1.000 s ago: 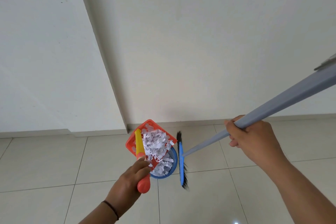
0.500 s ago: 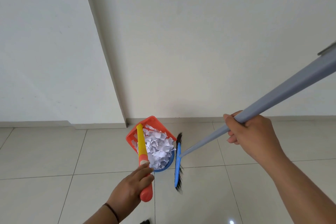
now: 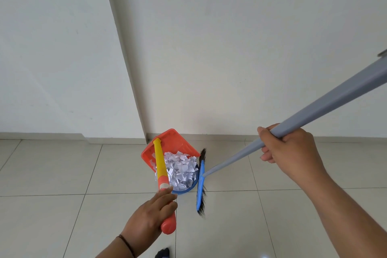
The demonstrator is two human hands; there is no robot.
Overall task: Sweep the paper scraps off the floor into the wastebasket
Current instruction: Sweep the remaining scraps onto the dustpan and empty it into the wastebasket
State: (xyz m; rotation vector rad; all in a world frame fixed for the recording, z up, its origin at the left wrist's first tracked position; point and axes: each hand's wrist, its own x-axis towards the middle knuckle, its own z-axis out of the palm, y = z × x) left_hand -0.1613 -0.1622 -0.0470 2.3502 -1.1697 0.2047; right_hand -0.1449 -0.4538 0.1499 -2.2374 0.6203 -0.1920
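My left hand (image 3: 149, 214) grips the orange and yellow handle (image 3: 160, 168) of an orange dustpan (image 3: 173, 142), held tilted above a blue wastebasket (image 3: 185, 188). White paper scraps (image 3: 181, 168) are heaped at the pan's lower edge over the basket's mouth. My right hand (image 3: 287, 148) grips the grey pole (image 3: 326, 107) of a broom. Its blue head with black bristles (image 3: 201, 186) stands on the floor just right of the basket. Most of the basket is hidden under the scraps and the pan.
White walls meet in a corner (image 3: 134, 98) right behind the dustpan. The floor is light tile (image 3: 52, 174) with a low skirting along the wall. A dark foot tip (image 3: 162, 253) shows at the bottom edge.
The dustpan's far end has lifted and the scraps have slid down toward the basket. The broom head and my right hand have stayed beside the basket.
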